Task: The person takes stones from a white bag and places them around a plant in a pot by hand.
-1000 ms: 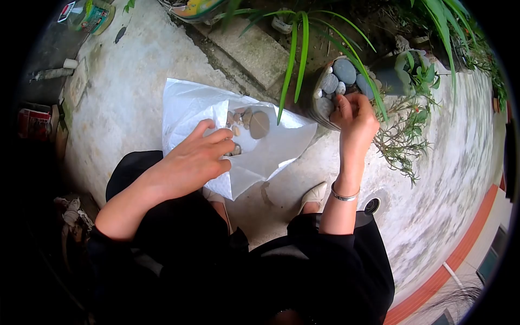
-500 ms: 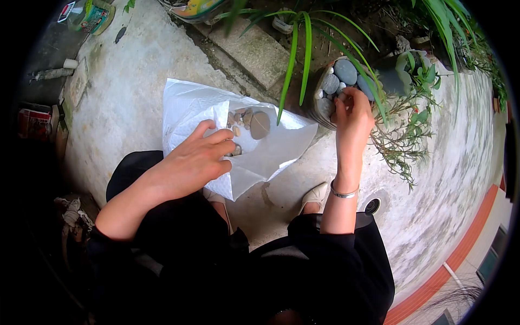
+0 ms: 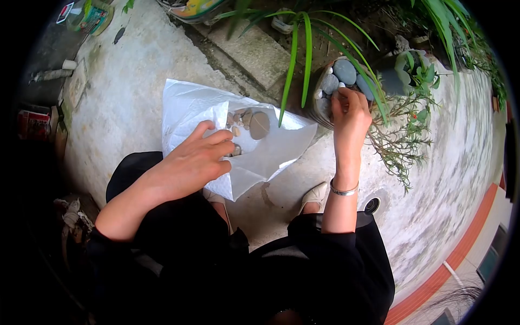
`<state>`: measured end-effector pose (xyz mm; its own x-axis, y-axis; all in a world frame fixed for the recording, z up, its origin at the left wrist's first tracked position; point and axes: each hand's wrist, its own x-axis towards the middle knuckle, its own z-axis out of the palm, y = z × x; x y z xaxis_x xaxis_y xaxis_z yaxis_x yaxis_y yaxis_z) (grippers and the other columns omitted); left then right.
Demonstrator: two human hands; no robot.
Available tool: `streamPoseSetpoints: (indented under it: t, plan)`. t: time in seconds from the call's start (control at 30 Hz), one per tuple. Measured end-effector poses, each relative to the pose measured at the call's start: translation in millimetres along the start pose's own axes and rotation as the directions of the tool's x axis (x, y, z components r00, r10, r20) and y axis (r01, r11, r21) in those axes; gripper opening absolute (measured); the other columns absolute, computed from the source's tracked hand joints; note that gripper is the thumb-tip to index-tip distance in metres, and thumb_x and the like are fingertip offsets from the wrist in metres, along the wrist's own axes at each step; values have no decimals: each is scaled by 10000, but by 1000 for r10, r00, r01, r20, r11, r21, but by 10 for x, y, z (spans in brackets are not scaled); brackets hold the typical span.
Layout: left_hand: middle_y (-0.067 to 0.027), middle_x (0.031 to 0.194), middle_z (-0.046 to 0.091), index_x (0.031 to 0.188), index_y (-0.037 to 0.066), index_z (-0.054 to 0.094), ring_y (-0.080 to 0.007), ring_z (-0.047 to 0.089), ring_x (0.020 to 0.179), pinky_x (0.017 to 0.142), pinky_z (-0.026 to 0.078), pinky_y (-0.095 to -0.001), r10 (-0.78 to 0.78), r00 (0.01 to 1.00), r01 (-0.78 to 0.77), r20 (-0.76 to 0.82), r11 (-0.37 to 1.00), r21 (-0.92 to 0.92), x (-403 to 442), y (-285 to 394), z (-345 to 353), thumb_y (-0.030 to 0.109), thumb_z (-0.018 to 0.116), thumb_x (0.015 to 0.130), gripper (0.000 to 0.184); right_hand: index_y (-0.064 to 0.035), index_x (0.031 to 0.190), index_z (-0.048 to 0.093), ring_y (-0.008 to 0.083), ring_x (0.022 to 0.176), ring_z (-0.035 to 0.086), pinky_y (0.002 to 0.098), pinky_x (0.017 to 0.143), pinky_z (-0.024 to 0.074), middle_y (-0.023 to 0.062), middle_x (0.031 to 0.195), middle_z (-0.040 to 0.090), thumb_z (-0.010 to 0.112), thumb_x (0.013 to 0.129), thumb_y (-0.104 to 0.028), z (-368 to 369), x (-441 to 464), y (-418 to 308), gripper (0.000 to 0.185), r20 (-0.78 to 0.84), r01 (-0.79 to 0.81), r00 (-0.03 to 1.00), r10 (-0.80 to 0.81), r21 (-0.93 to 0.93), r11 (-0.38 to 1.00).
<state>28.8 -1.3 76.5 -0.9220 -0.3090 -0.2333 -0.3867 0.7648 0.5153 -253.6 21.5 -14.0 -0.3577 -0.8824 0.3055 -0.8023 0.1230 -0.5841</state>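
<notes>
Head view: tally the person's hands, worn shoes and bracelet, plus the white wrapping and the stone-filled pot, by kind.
Hands: 2
Shoes: 2
Bracelet: 1
White wrapping: 1
Stone-filled pot: 1
Total: 7

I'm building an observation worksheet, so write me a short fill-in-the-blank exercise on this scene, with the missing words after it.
1. The metal bracelet is worn on the person's ____ wrist.
2. The hand over the pale bag is the ____ one.
3. The person's sleeves are ____ in colour.
4. The long leaves near the right hand are ____ in colour.

Missing words: right; left; black; green.
</notes>
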Motion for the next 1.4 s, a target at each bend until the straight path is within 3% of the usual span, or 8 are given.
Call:
streamPoseSetpoints:
  t: [0.27, 0.4, 0.53, 0.7, 0.87, 0.93, 1.13, 1.4]
  plan:
    - [-72, 950, 544, 678, 33, 564, -250, 462, 1107, 955, 302, -434, -9, 999, 9, 41, 1000, -5, 22, -5, 15, 17, 610, 645, 59, 7, 908, 614, 174, 701, 617, 256, 640, 500, 96, 862, 609, 674, 706, 59, -550, -258, -581, 216, 53, -51, 998, 35, 329, 943]
    - [-69, 963, 558, 699, 34, 575, -255, 463, 1101, 941, 304, -438, -10, 999, 10, 34, 1000, -7, 52, -16, 17, 28, 627, 666, 61, 60, 937, 606, 166, 832, 606, 244, 698, 509, 120, 924, 597, 666, 687, 117, -937, -327, -661, 263, 122, -199, 980, 160, 702, 684]
    - [-74, 1019, 555, 862, 40, 603, -262, 463, 1104, 924, 315, -421, -7, 1000, 7, -4, 1000, 25, 86, 91, 12, 77, 646, 682, 189, 102, 1082, 536, 239, 942, 578, 312, 889, 466, 171, 1039, 563, 499, 862, 22, -1693, -221, -148, 237, -99, 196, 979, -179, 704, 683]
    - [-111, 997, 543, 939, -13, 578, -234, 489, 1020, 847, 367, -362, 346, 931, -326, -114, 931, 165, 587, 433, 88, 107, 559, 726, 245, 127, 1143, 509, 267, 999, 594, 334, 881, 504, 236, 1081, 586, 506, 875, 33, -2113, 20, 388, 284, -422, 45, 848, 322, 662, 748]
    - [-161, 1106, 557, 959, -49, 584, -243, 515, 1022, 868, 399, -366, 567, 789, -566, -239, 821, 78, 1572, 874, 719, 101, 511, 755, 264, 72, 1053, 593, 215, 920, 627, 294, 837, 511, 172, 992, 640, 577, 848, -4, -1637, 56, 994, 219, -238, -201, 819, 523, 734, 648]
    - [-167, 1133, 557, 1002, -46, 597, -263, 492, 1093, 936, 368, -362, 613, 709, -531, -348, 789, 309, 1947, 972, 917, 123, 498, 765, 307, 60, 1051, 600, 200, 903, 632, 297, 817, 511, 150, 973, 651, 604, 835, -25, -1433, 21, 1117, 232, -137, -274, 848, 513, 715, 643]
    - [-147, 1222, 520, 1117, -12, 572, -260, 385, 1240, 1057, 238, -453, 573, 817, -223, -64, 416, 881, 2199, 837, 712, 216, 467, 792, 411, 50, 1013, 618, 139, 852, 619, 252, 781, 492, 95, 922, 655, 626, 789, -11, -1195, 129, 1191, 232, 56, -390, 884, 464, 637, 665]
    - [-125, 1255, 501, 1093, 33, 619, -284, 321, 1271, 1030, 189, -460, 490, 871, -207, 34, 303, 930, 2087, 769, 431, 257, 470, 776, 416, 34, 931, 641, 102, 773, 606, 227, 710, 495, 54, 850, 656, 622, 779, -4, -1092, 589, 979, 158, 327, -295, 928, 176, 360, 885]
